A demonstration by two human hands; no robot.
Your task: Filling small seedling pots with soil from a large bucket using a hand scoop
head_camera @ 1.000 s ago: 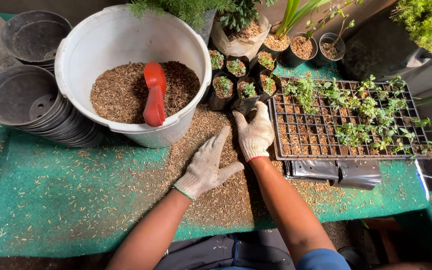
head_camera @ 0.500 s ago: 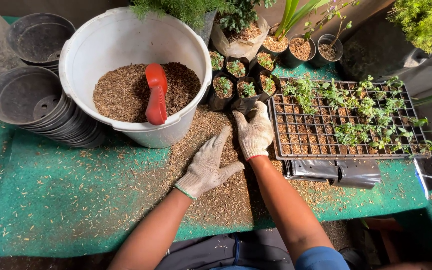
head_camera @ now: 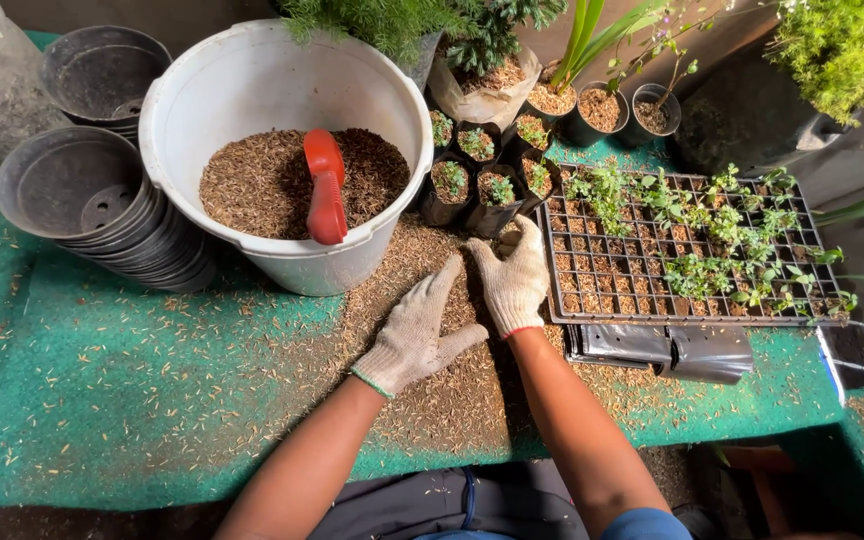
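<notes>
**Both gloved hands flat on spilled husks, mid-bench**

Left hand (head_camera: 414, 335) is laid palm down on the pile of loose husks (head_camera: 432, 380), fingers together and pointing far, thumb splayed right; nothing is held. Right hand (head_camera: 514, 282) is set just right of it, fingers spread flat on the husks, fingertips close to the small black grow bags (head_camera: 472, 185) with seedlings; nothing is gripped. The two hands are just beside each other, thumbs near but apart.

The husks are spread over the green mat (head_camera: 132, 390) covering the bench, thickest under and near the hands, thinning toward the left.

A white bucket (head_camera: 282, 75) part-filled with husks is seen far left of the hands, a red scoop (head_camera: 325, 187) lying inside with its handle on the near rim. Stacked black pots (head_camera: 102, 215) are placed left of the bucket. A black seedling tray (head_camera: 682, 250) is located right of the right hand, touching or nearly so; folded black plastic bags (head_camera: 667, 348) lie at its near edge.
</notes>
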